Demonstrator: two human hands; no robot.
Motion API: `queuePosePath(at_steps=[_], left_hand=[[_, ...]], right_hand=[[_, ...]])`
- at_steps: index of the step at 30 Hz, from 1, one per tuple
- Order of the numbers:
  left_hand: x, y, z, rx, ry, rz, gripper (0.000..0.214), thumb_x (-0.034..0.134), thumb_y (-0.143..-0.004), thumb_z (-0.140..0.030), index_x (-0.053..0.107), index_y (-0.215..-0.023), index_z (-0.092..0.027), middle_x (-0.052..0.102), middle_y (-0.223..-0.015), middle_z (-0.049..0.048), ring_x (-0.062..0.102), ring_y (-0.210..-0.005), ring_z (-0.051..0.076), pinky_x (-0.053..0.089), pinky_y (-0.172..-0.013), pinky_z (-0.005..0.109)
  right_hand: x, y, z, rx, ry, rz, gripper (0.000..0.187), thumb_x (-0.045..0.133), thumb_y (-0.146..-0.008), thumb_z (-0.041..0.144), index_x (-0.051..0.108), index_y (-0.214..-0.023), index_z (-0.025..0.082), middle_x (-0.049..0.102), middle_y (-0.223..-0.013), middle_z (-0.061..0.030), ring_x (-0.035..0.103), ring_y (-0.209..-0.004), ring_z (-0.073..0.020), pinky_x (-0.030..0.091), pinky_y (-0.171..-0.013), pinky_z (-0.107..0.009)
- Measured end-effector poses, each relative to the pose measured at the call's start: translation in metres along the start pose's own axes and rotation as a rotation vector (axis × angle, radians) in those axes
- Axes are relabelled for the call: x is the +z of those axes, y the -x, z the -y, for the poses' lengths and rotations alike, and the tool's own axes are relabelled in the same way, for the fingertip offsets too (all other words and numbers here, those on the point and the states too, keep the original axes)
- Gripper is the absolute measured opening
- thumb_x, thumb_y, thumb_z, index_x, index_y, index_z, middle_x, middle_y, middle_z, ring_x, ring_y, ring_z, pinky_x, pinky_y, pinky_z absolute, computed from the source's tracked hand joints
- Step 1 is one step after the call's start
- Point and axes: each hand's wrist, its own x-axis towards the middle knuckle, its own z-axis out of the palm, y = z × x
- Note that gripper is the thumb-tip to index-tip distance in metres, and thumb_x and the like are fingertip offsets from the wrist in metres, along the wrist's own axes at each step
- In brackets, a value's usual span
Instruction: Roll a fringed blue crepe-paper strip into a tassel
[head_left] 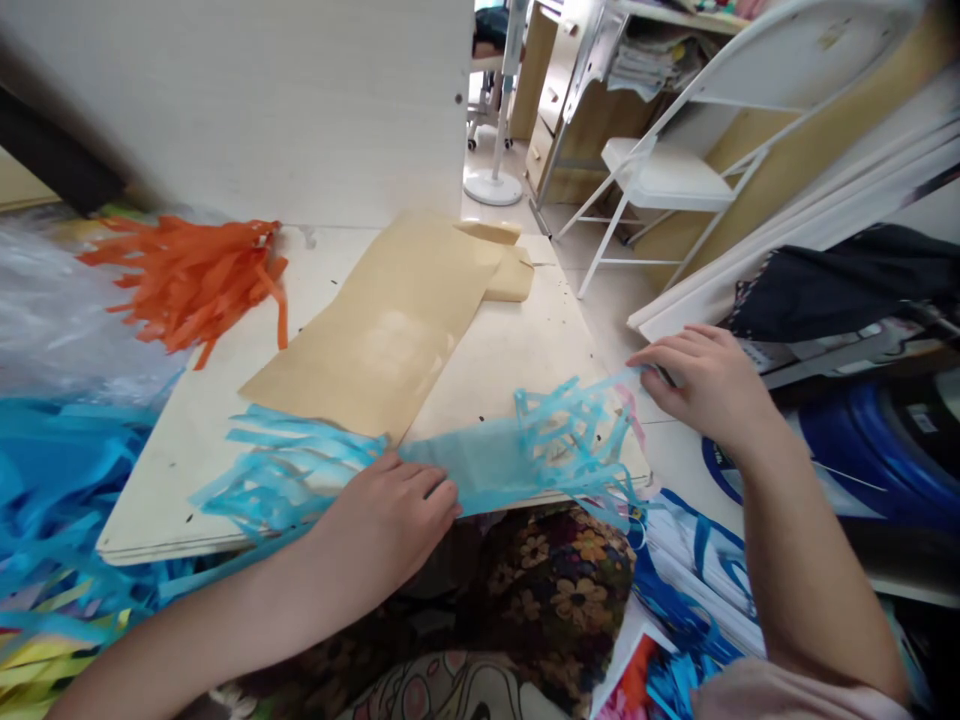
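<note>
A light blue sheet of tissue paper (480, 465), cut into fringe at both ends, lies along the near edge of the board. My left hand (409, 515) rests on its uncut middle with the fingers curled over the paper. Off the board's right side, my right hand (705, 390) pinches the end of a thin strip (611, 380) and stretches it away from the tangled right fringe (574, 440). The left fringe (285, 465) spreads loosely over the board. Beyond it lies a brown paper sheet (382, 330), its near edge touching the blue tissue.
An orange tissue tassel (202, 275) sits at the back left of the pale board (180, 450). Blue tissue strips (67, 500) and clear plastic (67, 310) crowd the left. A white folding chair (667, 180) stands at the back right, a blue round container (855, 450) at the right.
</note>
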Motion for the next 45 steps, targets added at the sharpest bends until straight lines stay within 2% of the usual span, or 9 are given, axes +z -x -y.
queuePosePath(at_steps=[4,7,10,13,15,23,32,39,45], left_hand=[[-0.002,-0.001,0.000,-0.008,0.007,0.040,0.023,0.033,-0.080,-0.017,0.052,-0.066,-0.015,0.058,-0.065,0.0021,0.055,-0.062,0.018,0.039,-0.058,0.033],[-0.002,-0.002,0.000,-0.022,0.013,0.050,0.023,0.032,-0.080,-0.017,0.052,-0.068,-0.016,0.058,-0.066,0.0022,0.055,-0.063,0.018,0.039,-0.059,0.034],[-0.003,-0.002,0.000,-0.029,0.025,0.076,0.025,0.031,-0.081,-0.018,0.052,-0.069,-0.016,0.058,-0.067,0.0018,0.055,-0.063,0.018,0.040,-0.060,0.035],[-0.003,0.000,0.000,-0.028,0.041,0.080,0.024,0.031,-0.081,-0.018,0.053,-0.072,-0.016,0.059,-0.069,0.0020,0.056,-0.066,0.018,0.040,-0.063,0.036],[-0.003,0.002,0.001,-0.031,0.054,0.064,0.023,0.032,-0.081,-0.018,0.054,-0.075,-0.015,0.059,-0.072,0.0028,0.056,-0.070,0.018,0.041,-0.066,0.037],[-0.005,0.005,0.006,-0.068,0.151,0.043,0.030,0.028,-0.082,-0.024,0.057,-0.085,-0.015,0.061,-0.081,0.0055,0.055,-0.077,0.018,0.042,-0.068,0.036],[-0.003,0.009,0.017,-0.152,0.236,0.034,0.033,0.024,-0.083,-0.025,0.055,-0.091,-0.016,0.059,-0.081,0.0054,0.054,-0.074,0.016,0.041,-0.065,0.032],[-0.001,0.005,0.020,-0.202,0.219,0.013,0.034,0.025,-0.083,-0.026,0.057,-0.084,-0.016,0.058,-0.073,0.0051,0.052,-0.068,0.016,0.040,-0.061,0.030],[0.000,0.001,0.019,-0.159,0.162,-0.016,0.034,0.026,-0.082,-0.023,0.058,-0.072,-0.015,0.056,-0.063,0.0047,0.051,-0.061,0.016,0.040,-0.057,0.030]], right_hand=[[0.006,0.024,-0.020,0.271,0.150,0.209,0.013,0.046,-0.071,0.019,0.059,-0.069,0.016,0.063,-0.066,-0.0102,0.054,-0.059,-0.0191,0.036,-0.057,-0.034],[-0.010,0.035,0.011,0.362,0.229,0.099,0.015,0.045,-0.072,0.019,0.057,-0.079,0.013,0.061,-0.077,-0.0142,0.054,-0.066,-0.0226,0.037,-0.059,-0.036],[-0.032,0.032,0.077,0.141,-0.119,-0.132,0.027,0.045,-0.075,0.024,0.049,-0.098,0.012,0.057,-0.092,-0.0113,0.050,-0.086,-0.0219,0.039,-0.076,-0.036],[-0.036,0.012,0.132,-0.301,-0.420,0.005,0.030,0.044,-0.076,0.030,0.046,-0.102,0.014,0.056,-0.097,-0.0057,0.049,-0.089,-0.0170,0.036,-0.083,-0.032],[-0.028,-0.005,0.146,-0.403,-0.443,0.121,0.033,0.045,-0.076,0.032,0.047,-0.102,0.013,0.055,-0.099,-0.0062,0.048,-0.090,-0.0179,0.038,-0.080,-0.031],[-0.008,-0.034,0.134,-0.413,-0.385,0.395,0.023,0.039,-0.079,0.033,0.052,-0.075,0.015,0.056,-0.075,-0.0049,0.051,-0.070,-0.0156,0.036,-0.057,-0.026],[-0.006,-0.038,0.121,-0.250,-0.398,0.570,0.024,0.038,-0.080,0.035,0.051,-0.080,0.014,0.054,-0.078,-0.0047,0.052,-0.064,-0.0129,0.033,-0.052,-0.023],[-0.010,-0.028,0.115,-0.044,-0.152,0.644,0.040,0.039,-0.074,0.051,0.051,-0.088,0.015,0.056,-0.076,-0.0057,0.056,-0.064,-0.0195,0.034,-0.048,-0.026],[-0.013,-0.021,0.109,0.072,0.006,0.601,0.052,0.036,-0.069,0.062,0.052,-0.082,0.015,0.058,-0.068,-0.0065,0.057,-0.060,-0.0211,0.032,-0.044,-0.026]])
